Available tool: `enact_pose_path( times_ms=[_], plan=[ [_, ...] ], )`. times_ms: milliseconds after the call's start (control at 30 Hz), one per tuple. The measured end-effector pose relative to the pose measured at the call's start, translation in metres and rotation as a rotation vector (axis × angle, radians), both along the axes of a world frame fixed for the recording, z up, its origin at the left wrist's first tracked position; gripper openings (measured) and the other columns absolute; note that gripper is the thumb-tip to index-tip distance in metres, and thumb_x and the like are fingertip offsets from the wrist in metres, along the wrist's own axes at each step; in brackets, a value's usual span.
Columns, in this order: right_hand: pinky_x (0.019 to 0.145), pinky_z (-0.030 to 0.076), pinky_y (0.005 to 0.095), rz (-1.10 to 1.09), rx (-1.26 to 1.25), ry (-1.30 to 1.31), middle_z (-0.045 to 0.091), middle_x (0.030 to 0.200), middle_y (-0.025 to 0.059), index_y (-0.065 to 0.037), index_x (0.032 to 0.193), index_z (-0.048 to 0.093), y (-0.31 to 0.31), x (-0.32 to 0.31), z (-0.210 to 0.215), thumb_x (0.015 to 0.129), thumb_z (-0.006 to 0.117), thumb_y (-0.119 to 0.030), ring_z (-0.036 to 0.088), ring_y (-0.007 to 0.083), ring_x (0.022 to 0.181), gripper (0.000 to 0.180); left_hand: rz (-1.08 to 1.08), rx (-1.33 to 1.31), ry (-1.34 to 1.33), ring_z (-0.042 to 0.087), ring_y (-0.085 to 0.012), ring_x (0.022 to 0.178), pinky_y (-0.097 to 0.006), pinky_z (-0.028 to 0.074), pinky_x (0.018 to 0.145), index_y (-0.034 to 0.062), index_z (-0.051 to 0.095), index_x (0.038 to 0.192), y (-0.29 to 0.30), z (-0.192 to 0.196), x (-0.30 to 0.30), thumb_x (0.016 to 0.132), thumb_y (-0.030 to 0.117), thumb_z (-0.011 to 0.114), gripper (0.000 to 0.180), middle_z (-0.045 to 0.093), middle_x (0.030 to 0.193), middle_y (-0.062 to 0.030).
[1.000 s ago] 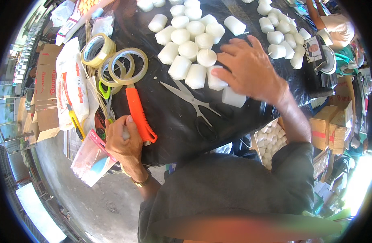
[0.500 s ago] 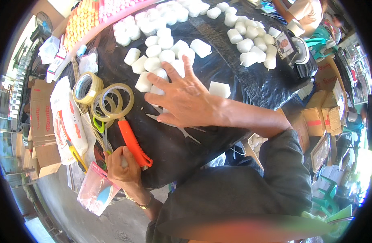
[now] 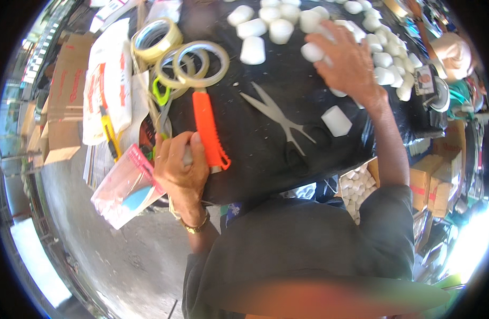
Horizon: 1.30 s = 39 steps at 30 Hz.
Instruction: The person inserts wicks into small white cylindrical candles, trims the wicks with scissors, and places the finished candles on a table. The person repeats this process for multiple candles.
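Observation:
At the far right of the table, my right hand (image 3: 350, 69) reaches over white, rounded cylinder-shaped pieces (image 3: 280, 31). Its fingers are spread and slightly blurred, touching or just above a few pieces. Near the table's left front edge, my left hand (image 3: 180, 170) is curled closed, with a small whitish thing (image 3: 188, 156) showing between thumb and fingers; its kind is unclear. Right beside this hand lies an orange-handled tool (image 3: 206, 127) with a toothed edge. Open-bladed scissors (image 3: 279, 114) lie between the hands. A lone white piece (image 3: 337, 121) sits below my right hand.
Tape rolls (image 3: 203, 64), green-handled scissors (image 3: 161, 91), a yellow cutter (image 3: 110, 133), a white package (image 3: 109, 80) and a clear pouch (image 3: 122, 194) crowd the left side. A box of white pieces (image 3: 357, 186) stands below the table's right edge. Another person (image 3: 450, 56) is at far right.
My right hand has swept rightward over the white pieces, uncovering the scissors, and a gap has opened among the pieces. My left hand stays closed beside the orange tool. The view has shifted.

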State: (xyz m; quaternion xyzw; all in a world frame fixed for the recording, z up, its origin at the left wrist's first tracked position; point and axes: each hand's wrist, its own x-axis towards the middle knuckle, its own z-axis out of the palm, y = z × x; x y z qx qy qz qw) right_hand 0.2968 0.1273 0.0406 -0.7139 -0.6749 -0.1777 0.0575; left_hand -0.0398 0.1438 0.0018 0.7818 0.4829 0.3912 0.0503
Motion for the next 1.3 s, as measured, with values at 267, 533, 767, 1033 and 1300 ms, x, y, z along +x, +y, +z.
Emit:
enact_pose_path(
  times_ms=[267,533,767,1033,1300],
  plan=[
    [0.107,0.026,0.0654,0.219,-0.066,-0.034,0.046,0.145,0.0066,-0.023,0.135,0.054,-0.006,-0.028,-0.006,0.089,0.064,-0.025,0.039,0.0300,0.137,0.048,-0.003,0.020,-0.031,0.064,-0.0312,0.070,-0.055,0.049,0.095,0.0054,0.069,0.083,0.000,0.003,0.002,0.080,0.010,0.071,0.006,0.064,0.073,-0.0087],
    [0.113,0.020,0.0563,0.314,-0.215,-0.122,0.043,0.150,0.0074,-0.024,0.144,0.046,0.004,-0.040,-0.006,0.097,0.054,-0.031,0.040,0.0289,0.137,0.049,-0.011,0.013,-0.044,0.063,-0.0302,0.067,-0.054,0.049,0.095,0.0055,0.069,0.083,-0.001,0.000,0.000,0.079,0.010,0.073,0.008,0.063,0.071,-0.0082],
    [0.107,0.030,0.0530,0.342,-0.137,-0.022,0.053,0.135,0.0051,-0.017,0.121,0.064,0.019,-0.061,0.008,0.090,0.061,-0.018,0.046,0.0263,0.129,0.031,-0.010,0.015,-0.062,0.063,-0.0316,0.068,-0.053,0.050,0.095,0.0064,0.069,0.083,-0.002,0.003,0.000,0.079,0.012,0.074,0.008,0.063,0.071,-0.0085],
    [0.096,0.039,0.0658,0.624,0.104,-0.089,0.058,0.118,0.0139,-0.010,0.115,0.067,0.104,-0.077,-0.006,0.086,0.060,-0.026,0.048,0.0335,0.121,0.034,0.019,0.066,-0.040,0.066,-0.0307,0.072,-0.049,0.051,0.094,0.0063,0.070,0.082,0.002,-0.006,-0.003,0.080,0.015,0.075,0.011,0.068,0.077,-0.0090],
    [0.095,0.038,0.0688,0.300,-0.186,-0.192,0.054,0.122,0.0104,-0.008,0.118,0.061,0.086,-0.044,-0.003,0.080,0.059,-0.018,0.048,0.0328,0.121,0.040,-0.014,0.099,-0.093,0.067,-0.0304,0.070,-0.051,0.051,0.094,0.0058,0.071,0.083,0.001,-0.005,-0.003,0.081,0.015,0.075,0.010,0.068,0.076,-0.0086]
  ],
)
